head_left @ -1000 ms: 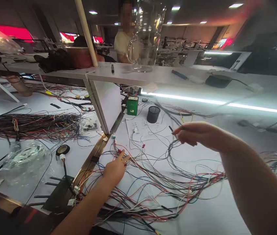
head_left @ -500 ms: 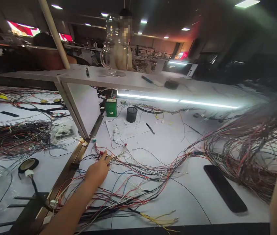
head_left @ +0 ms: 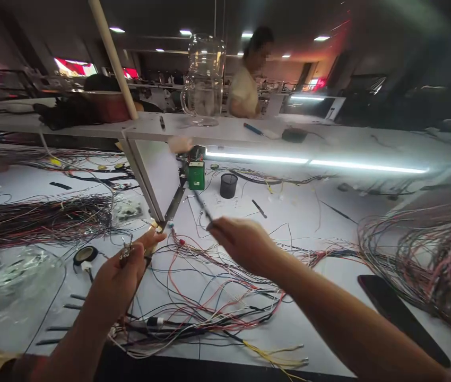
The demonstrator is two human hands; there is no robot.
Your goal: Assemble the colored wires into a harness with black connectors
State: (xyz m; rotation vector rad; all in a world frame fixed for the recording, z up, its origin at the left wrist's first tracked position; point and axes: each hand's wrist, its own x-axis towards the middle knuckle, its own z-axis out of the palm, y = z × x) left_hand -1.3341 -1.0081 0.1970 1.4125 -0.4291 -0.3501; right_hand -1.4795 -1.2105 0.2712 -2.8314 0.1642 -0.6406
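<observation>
Head view, thing in hand: a thin dark wire (head_left: 201,204) running up and away from the right hand (head_left: 245,245), over the white table (head_left: 321,223), above the loose tangle of red, black and white wires (head_left: 225,297).
Head view, how it handles: light and limp by the look of it, easily kinked; best pinched near its end, or by the connector if it has one.
Head view, right hand: fingers closed in a pinch on the wire, hand raised off the table.
Head view, left hand (head_left: 120,276): curled shut round a small metal-looking piece with wire ends (head_left: 126,249); blur hides what it is, perhaps a terminal or clip.
Head view, nearby: a green box (head_left: 196,175) and a black mesh cup (head_left: 228,185) stand farther back; a flat black strip (head_left: 400,318) lies to the right beside a thick wire bundle (head_left: 420,254).
</observation>
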